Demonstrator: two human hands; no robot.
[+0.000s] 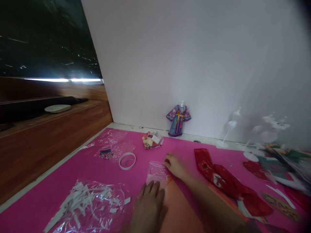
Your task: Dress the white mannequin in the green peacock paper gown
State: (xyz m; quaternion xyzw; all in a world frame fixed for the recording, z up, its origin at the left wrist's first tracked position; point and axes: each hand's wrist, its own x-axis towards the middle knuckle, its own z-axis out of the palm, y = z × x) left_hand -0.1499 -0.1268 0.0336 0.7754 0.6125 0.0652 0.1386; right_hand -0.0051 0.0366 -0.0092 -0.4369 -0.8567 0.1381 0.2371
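A clear sheet with rows of small white stick-on pearls [157,176] lies on the pink tabletop, partly over a piece of orange paper or fabric [178,204]. My left hand [150,202] rests on its lower part, with the fingers stretched out flat. At the sheet's upper right corner, my right hand [174,165] has thumb and forefinger pinched together. Whatever sits between those fingertips is too small to make out. Some pearls are gone from the upper rows of the sheet.
Left are a bag of white paper strips [85,204], a tape roll [127,161] and a packet of beads [106,153]. Behind stand fabric scraps [152,140] and a purple doll robe [179,120]. Red doll clothing [225,181] and white doll stands [229,127] are right.
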